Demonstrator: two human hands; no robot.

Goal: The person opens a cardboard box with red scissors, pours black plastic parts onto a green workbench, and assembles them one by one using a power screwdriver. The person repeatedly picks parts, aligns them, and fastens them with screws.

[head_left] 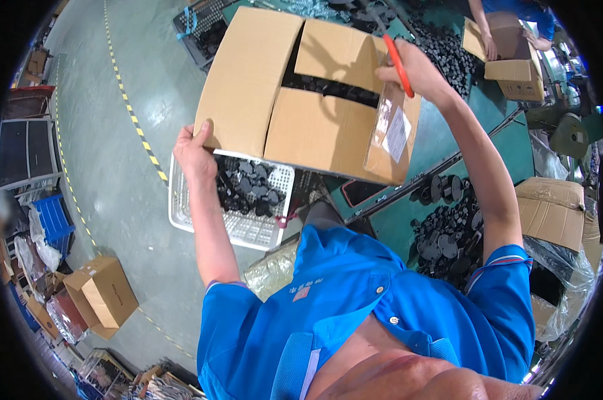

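A large cardboard box point(321, 127) lies in front of me with its top flaps folded in. Through gaps between them dark parts show. My left hand point(196, 155) grips the box's near left corner, thumb on top of the flap point(248, 80). Over the far right corner, my right hand point(415, 70) is closed round a tool with a long, slightly curved orange-red handle point(398, 65); its exact kind is unclear. Clear tape point(384, 120) and a white label point(397, 135) are on the right-hand flap, just below that hand.
Under the box's near left side stands a white plastic basket point(285, 220) of black parts point(248, 187). More black parts point(445, 243) lie on the green table point(441, 160). Across it, another person's hands point(490, 47) are at an open carton point(515, 72). A carton point(105, 293) stands on the floor.
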